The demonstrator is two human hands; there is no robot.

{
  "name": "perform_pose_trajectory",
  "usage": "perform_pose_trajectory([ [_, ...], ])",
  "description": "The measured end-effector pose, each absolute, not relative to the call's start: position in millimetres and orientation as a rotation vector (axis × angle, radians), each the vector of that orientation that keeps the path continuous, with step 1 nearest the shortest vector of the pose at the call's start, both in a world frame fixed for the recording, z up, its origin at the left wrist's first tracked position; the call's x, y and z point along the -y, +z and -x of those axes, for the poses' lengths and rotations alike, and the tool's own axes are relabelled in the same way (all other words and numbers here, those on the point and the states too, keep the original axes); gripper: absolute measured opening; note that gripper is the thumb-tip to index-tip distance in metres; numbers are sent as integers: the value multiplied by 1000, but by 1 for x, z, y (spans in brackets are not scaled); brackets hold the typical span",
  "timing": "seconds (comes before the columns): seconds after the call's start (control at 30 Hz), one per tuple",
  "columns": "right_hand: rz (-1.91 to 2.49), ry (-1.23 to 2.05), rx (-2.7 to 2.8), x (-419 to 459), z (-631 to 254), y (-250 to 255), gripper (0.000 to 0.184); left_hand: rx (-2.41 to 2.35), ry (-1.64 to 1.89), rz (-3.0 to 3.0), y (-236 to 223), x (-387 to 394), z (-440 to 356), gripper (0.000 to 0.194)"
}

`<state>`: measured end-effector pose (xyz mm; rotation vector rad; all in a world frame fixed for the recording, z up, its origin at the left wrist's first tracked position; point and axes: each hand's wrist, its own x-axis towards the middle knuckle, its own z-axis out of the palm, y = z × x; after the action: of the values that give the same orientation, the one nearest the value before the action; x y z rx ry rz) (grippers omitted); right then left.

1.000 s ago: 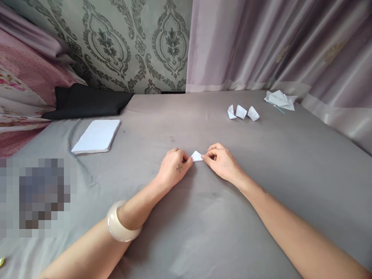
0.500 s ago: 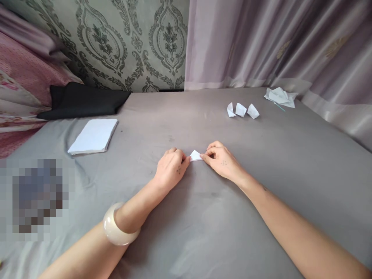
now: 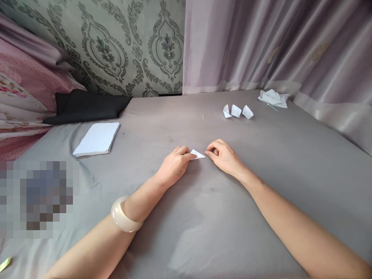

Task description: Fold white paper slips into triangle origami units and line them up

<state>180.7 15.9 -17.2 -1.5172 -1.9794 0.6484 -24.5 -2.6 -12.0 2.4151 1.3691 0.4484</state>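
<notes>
bangle: chunky glossy cream one, left arm
left hand: bunch of dark dots
right hand: yep, dots too
right forearm: tiny dark mark

Damask wallpaper, shiny mauve curtain right of it, pink floral drape left, grey-sheeted bed (I think) below it.

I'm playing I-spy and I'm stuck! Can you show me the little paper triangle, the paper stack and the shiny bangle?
Paper triangle (image 3: 199, 155): head view, on its white upper face.
Paper stack (image 3: 97, 138): head view, middle of its top sheet.
Shiny bangle (image 3: 119, 217): head view, on its outer band.
</notes>
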Motion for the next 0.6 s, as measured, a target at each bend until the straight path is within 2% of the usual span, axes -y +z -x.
perform_pose_trajectory([
  [0.03,1471,604,1962,-12,-179,-17,13,-1368,455,-2407,-13,2,25,39],
  [0.13,1257,465,2072,5,-168,-16,26,-1348,494,-2408,-17,-1,25,39],
  [0.23,1266,316,2268,21,-156,-13,32,-1359,540,-2411,-21,-2,27,38],
  [0.4,1387,78,2470,31,-148,-8,31,-1591,591,-2271,-21,-3,27,27],
  [0.6,1385,48,2513,30,-151,-8,33,-1657,601,-2088,-24,-7,30,20],
])
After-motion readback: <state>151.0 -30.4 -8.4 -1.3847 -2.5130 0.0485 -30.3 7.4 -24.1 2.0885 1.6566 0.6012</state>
